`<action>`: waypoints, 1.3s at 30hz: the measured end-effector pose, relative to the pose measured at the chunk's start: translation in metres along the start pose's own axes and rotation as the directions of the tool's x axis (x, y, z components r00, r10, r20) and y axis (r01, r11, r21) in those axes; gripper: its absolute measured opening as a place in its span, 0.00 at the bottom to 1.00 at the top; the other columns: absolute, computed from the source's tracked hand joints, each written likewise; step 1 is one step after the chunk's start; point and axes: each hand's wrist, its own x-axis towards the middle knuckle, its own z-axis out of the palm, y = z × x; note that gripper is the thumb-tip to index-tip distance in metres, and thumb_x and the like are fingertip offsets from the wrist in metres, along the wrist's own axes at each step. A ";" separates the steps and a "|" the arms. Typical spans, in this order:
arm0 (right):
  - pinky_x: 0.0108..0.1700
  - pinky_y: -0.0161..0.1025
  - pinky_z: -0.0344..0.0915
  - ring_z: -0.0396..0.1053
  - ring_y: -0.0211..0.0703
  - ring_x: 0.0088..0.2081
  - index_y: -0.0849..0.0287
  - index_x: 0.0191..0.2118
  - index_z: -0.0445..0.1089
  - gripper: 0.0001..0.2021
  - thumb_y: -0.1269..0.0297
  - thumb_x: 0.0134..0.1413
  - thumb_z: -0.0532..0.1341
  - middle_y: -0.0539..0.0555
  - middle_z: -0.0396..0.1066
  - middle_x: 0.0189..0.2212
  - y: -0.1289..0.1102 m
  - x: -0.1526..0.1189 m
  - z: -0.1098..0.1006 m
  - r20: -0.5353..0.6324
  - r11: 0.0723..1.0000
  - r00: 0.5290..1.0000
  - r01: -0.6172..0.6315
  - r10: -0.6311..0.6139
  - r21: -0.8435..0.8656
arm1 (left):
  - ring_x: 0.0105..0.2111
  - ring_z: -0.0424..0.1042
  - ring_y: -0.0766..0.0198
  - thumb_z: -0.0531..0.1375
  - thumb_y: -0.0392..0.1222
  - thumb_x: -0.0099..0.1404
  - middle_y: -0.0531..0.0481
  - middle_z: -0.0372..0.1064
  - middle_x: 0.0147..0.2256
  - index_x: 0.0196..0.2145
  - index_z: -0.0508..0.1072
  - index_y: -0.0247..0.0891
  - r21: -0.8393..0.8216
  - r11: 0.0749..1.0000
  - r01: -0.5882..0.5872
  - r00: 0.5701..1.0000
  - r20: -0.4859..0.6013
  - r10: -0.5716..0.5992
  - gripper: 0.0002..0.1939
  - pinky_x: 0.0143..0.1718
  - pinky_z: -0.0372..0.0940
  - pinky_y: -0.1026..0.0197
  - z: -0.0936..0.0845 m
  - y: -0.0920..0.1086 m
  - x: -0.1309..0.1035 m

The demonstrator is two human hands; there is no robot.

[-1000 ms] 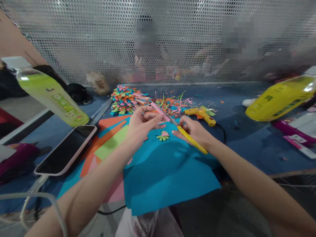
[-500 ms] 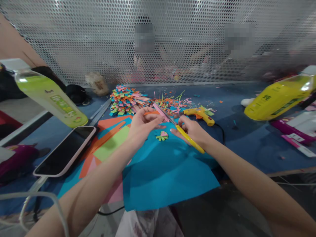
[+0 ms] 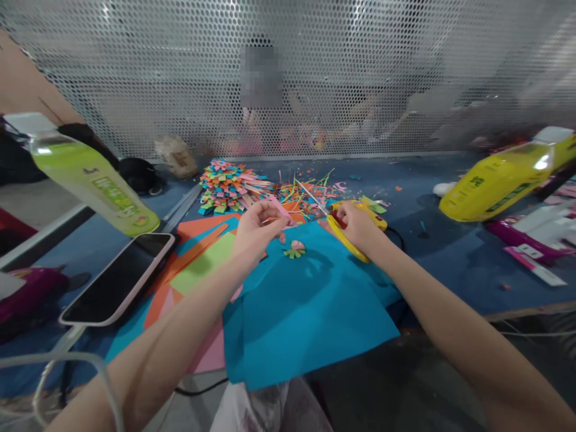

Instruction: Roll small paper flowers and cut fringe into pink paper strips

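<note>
Between the fingers of my left hand [image 3: 260, 227] is a narrow pink paper strip [image 3: 279, 207]. My right hand [image 3: 357, 228] grips yellow-handled scissors [image 3: 337, 230], whose blades point up and left, apart from the strip. Both hands are over a large blue paper sheet [image 3: 306, 324]. On that sheet, between the hands, lies a small green and pink fringed paper piece [image 3: 295, 249]. Behind my right hand, partly hidden by it, is a yellow glue gun [image 3: 371, 211]. Past my left hand stands a bunch of multicoloured fringed paper [image 3: 225, 189].
Paper scraps [image 3: 310, 192] are strewn before a perforated metal panel [image 3: 189, 72]. At left are a phone [image 3: 119, 279], a green drink bottle [image 3: 94, 180] and coloured sheets [image 3: 202, 264]. A yellow bottle [image 3: 490, 183] lies tilted at right. A person shows behind the panel.
The scissors have moved right, away from the pink strip, with my right hand, which now overlaps the glue gun. My left hand still holds the strip in nearly the same place.
</note>
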 end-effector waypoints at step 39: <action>0.25 0.33 0.49 0.52 0.34 0.23 0.56 0.31 0.54 0.17 0.50 0.47 0.61 0.44 0.56 0.20 -0.015 -0.014 -0.013 0.323 0.987 0.938 0.085 -0.126 0.140 | 0.22 0.69 0.70 0.67 0.38 0.48 0.52 0.73 0.27 0.40 0.70 0.36 0.144 0.974 -0.177 0.982 -0.042 0.185 0.20 0.19 0.63 0.67 -0.005 0.007 0.001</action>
